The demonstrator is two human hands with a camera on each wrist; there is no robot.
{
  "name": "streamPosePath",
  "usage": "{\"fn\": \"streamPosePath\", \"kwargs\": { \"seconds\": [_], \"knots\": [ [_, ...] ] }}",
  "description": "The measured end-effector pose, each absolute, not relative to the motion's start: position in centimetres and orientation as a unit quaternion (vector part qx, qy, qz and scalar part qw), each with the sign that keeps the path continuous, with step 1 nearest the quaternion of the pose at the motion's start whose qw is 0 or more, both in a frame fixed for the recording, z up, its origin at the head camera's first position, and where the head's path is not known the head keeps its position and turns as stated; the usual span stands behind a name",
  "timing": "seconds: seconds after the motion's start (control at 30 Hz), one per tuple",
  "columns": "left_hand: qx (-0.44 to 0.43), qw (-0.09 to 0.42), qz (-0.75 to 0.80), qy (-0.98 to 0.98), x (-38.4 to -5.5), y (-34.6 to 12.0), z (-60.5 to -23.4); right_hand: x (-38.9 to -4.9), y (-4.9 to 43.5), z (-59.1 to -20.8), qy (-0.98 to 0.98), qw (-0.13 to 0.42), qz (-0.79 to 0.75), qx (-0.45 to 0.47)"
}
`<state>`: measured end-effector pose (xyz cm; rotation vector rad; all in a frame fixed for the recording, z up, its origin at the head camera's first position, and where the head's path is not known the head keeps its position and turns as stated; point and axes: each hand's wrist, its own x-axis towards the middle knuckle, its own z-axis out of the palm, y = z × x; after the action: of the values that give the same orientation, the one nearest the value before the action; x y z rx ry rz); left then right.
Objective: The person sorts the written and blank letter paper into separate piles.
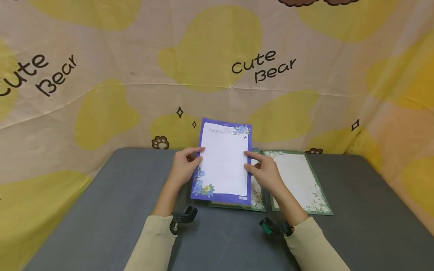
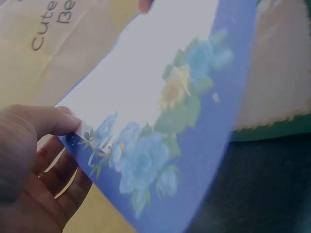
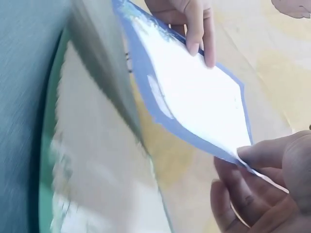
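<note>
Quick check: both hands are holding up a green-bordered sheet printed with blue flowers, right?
The border colour is wrong: the head view shows the sheet bordered in purple. The left hand and right hand do hold it up, and it has blue flowers.

Behind the table (image 1: 84, 222) there is hanging a wide cloth backdrop (image 1: 145, 56), which covers all the visible wall area. Its ground is pale beige-pink, and large yellow patches (image 1: 220, 45) with rounded shapes are printed on it. The black words "Cute Bear" (image 1: 275, 70) are written twice, in slanting letters. Near the table there are small four-pointed stars (image 1: 180, 112) and brown paw prints (image 1: 160, 143); at the top edge, a brown scalloped drawing (image 1: 300, 2) is cut off. One long crease crosses the cloth. The table is dark grey, with rounded far corners. The light is soft, with faint shadows.
</note>
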<state>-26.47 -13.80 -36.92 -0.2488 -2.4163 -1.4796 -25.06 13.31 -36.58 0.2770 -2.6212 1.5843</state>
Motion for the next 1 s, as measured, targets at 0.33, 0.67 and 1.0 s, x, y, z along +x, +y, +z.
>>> {"fn": "streamPosePath", "kwargs": {
  "seconds": [0.33, 0.67, 1.0],
  "knots": [
    [-0.045, 0.171, -0.476, -0.861, -26.0, -16.9, -35.2, -26.2, 8.9, -35.6, -0.845, 0.038, 0.523, 0.107],
    [0.0, 0.176, -0.407, -0.896, -25.2, -19.2, -35.1, -26.8, 5.0, -35.3, -0.821, 0.021, 0.56, 0.106],
    [0.036, 0.184, -0.368, -0.911, -25.1, -21.0, -35.5, -26.9, 1.9, -35.6, -0.813, 0.025, 0.57, 0.119]
  ]
}}
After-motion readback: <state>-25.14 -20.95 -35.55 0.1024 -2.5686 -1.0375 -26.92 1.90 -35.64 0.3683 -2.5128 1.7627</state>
